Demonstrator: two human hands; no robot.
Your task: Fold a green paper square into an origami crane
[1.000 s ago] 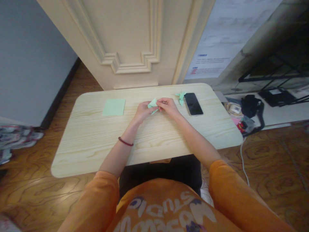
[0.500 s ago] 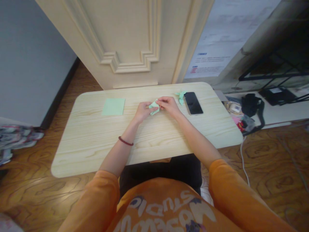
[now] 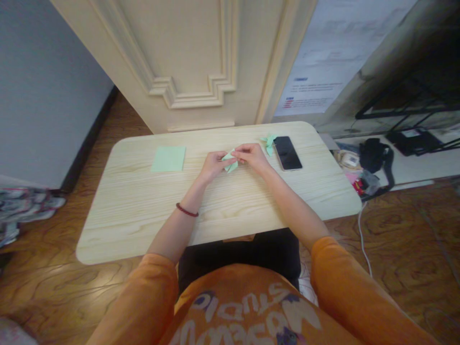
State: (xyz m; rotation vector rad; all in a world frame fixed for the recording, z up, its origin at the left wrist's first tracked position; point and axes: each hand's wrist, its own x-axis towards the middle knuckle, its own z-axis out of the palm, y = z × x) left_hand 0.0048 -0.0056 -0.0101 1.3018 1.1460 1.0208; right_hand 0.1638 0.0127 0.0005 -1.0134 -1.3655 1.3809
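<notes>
A small folded piece of light green paper [image 3: 232,167] is held between my two hands above the middle of the table. My left hand [image 3: 214,166] pinches its left side, the thumb lying across the front. At the upper right edge of the paper, my right hand [image 3: 250,155] grips with thumb and fingertips. Fingers cover part of the folds. To the left lies a flat stack or sheet of square green paper [image 3: 168,158]. A folded green paper figure [image 3: 269,143], perhaps a crane, rests right of my hands, beside a black-screened phone [image 3: 288,153].
The pale wood-grain table [image 3: 143,206] has rounded corners and stands against a cream panelled door [image 3: 190,57]. On the right, a low white shelf [image 3: 413,165] holds a black bag and small items. A white cable [image 3: 362,239] hangs by the table's right side.
My left thumb has shifted slightly over the folded paper, and the paper's angle has changed a little. Both hands keep their hold in the same spot.
</notes>
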